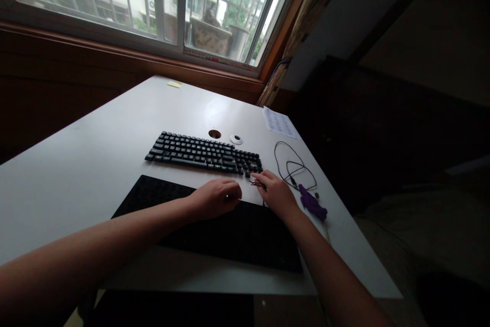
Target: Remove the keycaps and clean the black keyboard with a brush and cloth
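Black keycaps [193,152] stand in keyboard rows on the white table [95,148], with looser ones at their right end. Nearer to me lies a long black keyboard base [237,235], its surface too dark to make out well. My left hand [216,198] is closed over the base's far edge, fingers curled; what they hold, if anything, is hidden. To its right, my right hand [276,193] is closed on a thin wire-like tool [257,183], which sticks out towards the left, just in front of the loose keycaps.
A looped black cable [281,164] lies on the right, beside a purple cloth [313,203] and a small dark piece [317,195]. Behind the keycaps are a cable hole [215,134] and its white ring cover [236,140]. A printed sheet [280,122] lies at the right edge.
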The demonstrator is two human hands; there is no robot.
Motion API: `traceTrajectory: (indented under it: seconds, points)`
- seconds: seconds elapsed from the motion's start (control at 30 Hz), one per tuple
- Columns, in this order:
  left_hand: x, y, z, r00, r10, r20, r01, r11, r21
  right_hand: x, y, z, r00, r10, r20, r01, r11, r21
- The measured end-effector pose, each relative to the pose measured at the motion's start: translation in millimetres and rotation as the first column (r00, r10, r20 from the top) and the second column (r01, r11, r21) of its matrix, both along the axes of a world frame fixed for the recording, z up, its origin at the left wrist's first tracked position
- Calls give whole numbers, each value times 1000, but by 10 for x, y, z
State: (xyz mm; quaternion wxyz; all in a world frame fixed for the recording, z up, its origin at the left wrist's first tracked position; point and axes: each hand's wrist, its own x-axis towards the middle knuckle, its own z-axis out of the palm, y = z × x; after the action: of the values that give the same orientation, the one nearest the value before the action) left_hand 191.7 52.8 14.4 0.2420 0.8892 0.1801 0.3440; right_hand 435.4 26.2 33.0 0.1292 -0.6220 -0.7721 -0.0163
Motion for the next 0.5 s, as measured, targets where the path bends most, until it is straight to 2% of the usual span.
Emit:
traceTrajectory:
  seconds: [0.27,0.5]
  points:
    - [-6,6,-21,1000,-6,-17,7,1000,17,-41,18,-9,999,16,31,-14,998,-58]
    - [-4,11,-26,999,-7,-36,8,1000,11,-80,94,-21,999,31,32,-29,998,-49]
